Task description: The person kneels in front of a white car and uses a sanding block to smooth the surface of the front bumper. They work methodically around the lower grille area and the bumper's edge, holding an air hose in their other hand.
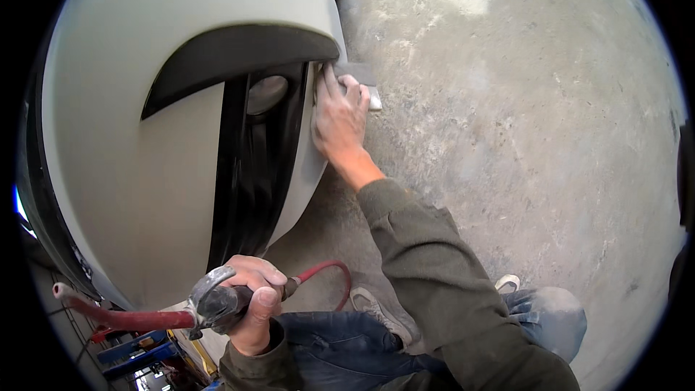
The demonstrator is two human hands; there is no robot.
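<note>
My left hand (pixel 255 297) is wrapped round the dark body of an air blow gun (pixel 218 305), low in the head view. A red rubber tube juts from the gun's front to the left. My right hand (pixel 339 112) is at the right edge of a white car bumper (pixel 181 188), beside the dark vent trim (pixel 246 47). Its fingers press a grey sheet of sandpaper (pixel 356 72) against the panel edge. The sheet's end and a whitish flap (pixel 375 99) stick out past the knuckles; the part under my fingers is hidden.
A thin red air hose (pixel 337 266) loops from the gun down near my shoe (pixel 380 311). A round lamp (pixel 268 94) sits in the black recess. Dusty concrete floor (pixel 507 137) spreads to the right. Blue and red equipment (pixel 137 351) stands at the lower left.
</note>
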